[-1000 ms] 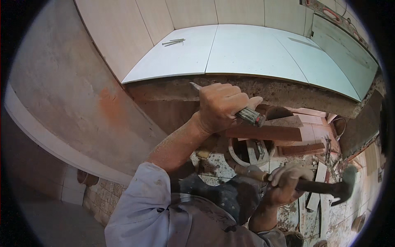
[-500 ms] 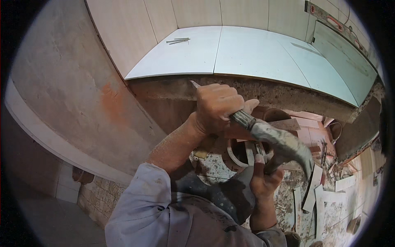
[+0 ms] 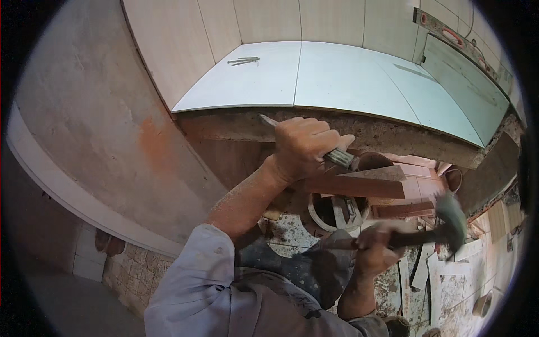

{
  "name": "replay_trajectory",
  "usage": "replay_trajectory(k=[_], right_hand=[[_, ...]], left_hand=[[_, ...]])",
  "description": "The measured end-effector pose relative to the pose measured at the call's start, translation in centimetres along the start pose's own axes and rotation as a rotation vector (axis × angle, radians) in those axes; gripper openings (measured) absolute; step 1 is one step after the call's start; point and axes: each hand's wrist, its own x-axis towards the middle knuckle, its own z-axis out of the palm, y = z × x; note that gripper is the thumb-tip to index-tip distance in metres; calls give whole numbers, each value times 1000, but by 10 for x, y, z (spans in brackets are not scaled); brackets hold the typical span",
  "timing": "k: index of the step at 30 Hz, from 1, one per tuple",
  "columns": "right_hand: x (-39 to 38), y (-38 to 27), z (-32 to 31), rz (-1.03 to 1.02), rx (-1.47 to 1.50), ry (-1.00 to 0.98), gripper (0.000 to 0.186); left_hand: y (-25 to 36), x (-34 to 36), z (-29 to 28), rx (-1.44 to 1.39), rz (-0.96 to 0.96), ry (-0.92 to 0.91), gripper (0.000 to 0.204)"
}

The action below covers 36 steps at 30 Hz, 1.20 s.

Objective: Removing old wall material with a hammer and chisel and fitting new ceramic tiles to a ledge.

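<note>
A ridged steel chisel [image 3: 342, 158] lies in the fist of my left hand [image 3: 306, 147]. Its pointed tip meets, or nearly meets, the rough concrete edge [image 3: 230, 124] just under the white slab tiles, and its butt end points right and toward me. Lower right, my right hand [image 3: 377, 251] grips the dark handle of a hammer [image 3: 451, 222]. The hammer's head is smeared by motion and stands well apart from the chisel. White tiles [image 3: 348, 78] cover the top of the concrete counter, and several nails [image 3: 243, 60] lie on them at the left.
A bucket [image 3: 327, 219] with a trowel-like tool stands below the counter, near reddish boards [image 3: 359, 185]. Cut tile strips [image 3: 426, 269] and debris litter the floor at right. A spirit level [image 3: 449, 36] rests at the far right above a leaning panel [image 3: 469, 84]. A plastered wall [image 3: 106, 123] rises at left.
The hammer has swung away from the chisel's butt end, down and to the right with my right hand. My left hand and the chisel stay almost in place.
</note>
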Motion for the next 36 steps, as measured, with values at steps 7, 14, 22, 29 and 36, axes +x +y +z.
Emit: replay_trajectory(k=[7, 14, 22, 29, 36], right_hand=[[3, 0, -4, 135, -746, -226, 18], [-6, 1, -12, 321, -689, -126, 27], [-21, 13, -40, 588, -678, -337, 38], [-32, 40, -69, 713, -196, -224, 45], [-30, 32, -120, 920, -415, -13, 32]], left_hand=[[2, 1, 2, 28, -10, 20, 33], [5, -13, 11, 46, -97, -34, 38], [55, -73, 21, -355, -783, -198, 40], [142, -116, 87, -1134, -1670, -160, 28], [146, -118, 100, -766, -1107, -538, 48]])
